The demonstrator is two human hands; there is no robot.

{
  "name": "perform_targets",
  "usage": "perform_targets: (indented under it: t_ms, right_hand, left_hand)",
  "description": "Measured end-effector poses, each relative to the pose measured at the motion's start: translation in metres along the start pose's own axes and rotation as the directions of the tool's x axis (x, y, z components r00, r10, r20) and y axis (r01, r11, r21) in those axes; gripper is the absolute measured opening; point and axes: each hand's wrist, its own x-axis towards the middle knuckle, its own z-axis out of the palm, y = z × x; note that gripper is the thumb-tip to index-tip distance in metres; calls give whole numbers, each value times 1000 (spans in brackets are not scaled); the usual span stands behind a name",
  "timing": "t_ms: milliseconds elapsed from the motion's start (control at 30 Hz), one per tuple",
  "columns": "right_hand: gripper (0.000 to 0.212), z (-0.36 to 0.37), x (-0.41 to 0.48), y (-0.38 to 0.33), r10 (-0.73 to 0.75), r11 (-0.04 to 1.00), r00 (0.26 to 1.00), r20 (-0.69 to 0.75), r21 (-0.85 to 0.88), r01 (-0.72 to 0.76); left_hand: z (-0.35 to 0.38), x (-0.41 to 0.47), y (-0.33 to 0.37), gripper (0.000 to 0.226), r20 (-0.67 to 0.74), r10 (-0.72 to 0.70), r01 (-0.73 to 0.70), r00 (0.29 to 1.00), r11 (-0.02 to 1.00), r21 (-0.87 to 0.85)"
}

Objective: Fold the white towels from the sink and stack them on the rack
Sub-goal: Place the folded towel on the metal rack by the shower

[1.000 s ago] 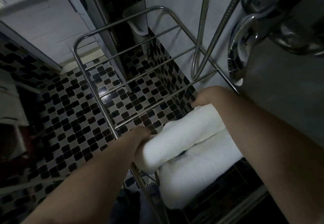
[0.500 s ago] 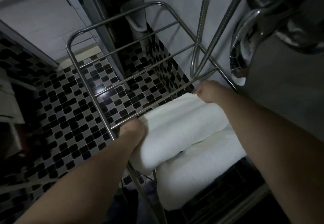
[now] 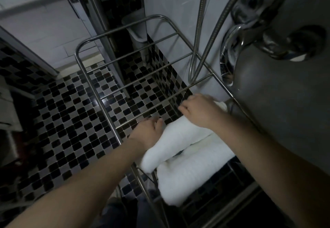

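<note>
From my remote seat, the far left of the view is filled by a black and grey mosaic tile floor [image 3: 71, 120], seen from above. Moving right, the left hand [image 3: 147, 133] lies against the left end of the upper folded white towel [image 3: 176, 138]. Its fingers are bent forward over a crossbar, and I cannot tell whether they pinch the cloth or only rest beside it. The chrome tubular metal rack [image 3: 153, 16] runs away from me in the middle. Its far crossbars are bare, and both towels sit at its near end. The upper towel is a thick roll-like fold lying slantwise, with its left end hanging past the rack's left rail. It lies on top of the lower folded white towel [image 3: 192, 172], which is spread flat across the bars nearest me. Further right, the right hand [image 3: 201, 113] is palm down on the far right end of the upper towel. Its fingers are curled over the far edge and grip it, though motion blur softens the detail. Behind it a ribbed metal shower hose [image 3: 200, 31] hangs in a loop down to the rack. At the right edge a chrome tap [image 3: 237, 45] juts from the grey wall.
</note>
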Motion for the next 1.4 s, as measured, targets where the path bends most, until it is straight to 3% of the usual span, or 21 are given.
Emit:
perform_targets:
  t_ms: [67, 133, 233, 300, 433, 667, 800, 900, 967, 1167, 1400]
  right_hand:
    - [35, 12, -18, -17, -179, 984, 977, -116, -10, 179]
    - [43, 23, -34, -24, -250, 968, 953, -170, -32, 249]
    - [71, 30, -56, -9, -289, 949, 954, -81, -154, 274]
    - [73, 25, -60, 11, -208, 952, 976, -62, -242, 188]
    - [59, 12, -54, 33, 32, 967, 998, -58, -252, -46]
    - [36, 1, -48, 13, 205, 953, 975, -81, -209, -217]
    - [42, 5, -56, 1, 318, 926, 941, -116, -174, -335]
    - [60, 3, -62, -19, 418, 896, 903, -95, -120, -427]
    - [64, -2, -63, -38, 435, 889, 888, -150, -88, -450]
    - [75, -20, -34, -145, 312, 949, 908, -278, 135, -285]
    - [60, -55, 32, -310, 103, 992, 949, -299, 107, -74]
  left_hand:
    - [7, -21, 12, 75, -7, 111, -110, 994, 992, 61]
    - [18, -36, 13, 89, 4, 192, -182, 981, 924, 337]
    - [24, -43, 3, 77, -36, 183, -150, 982, 891, 429]
    - [23, -47, 0, 68, -44, 159, -124, 986, 891, 437]
    - [23, -58, -5, 51, -87, 150, -100, 985, 903, 418]
    - [18, -62, -15, 31, -37, 126, -99, 991, 901, 423]
    - [14, -69, -20, 46, -13, 175, -153, 985, 891, 427]
    - [-1, -78, -35, 80, -50, 320, -229, 946, 771, 594]
    - [-19, -82, -47, 92, -88, 390, -261, 917, 750, 608]
    - [-83, -101, -119, 88, -175, 352, -196, 919, 797, 571]
    - [-170, -141, -240, 90, -315, 185, 6, 931, 855, 518]
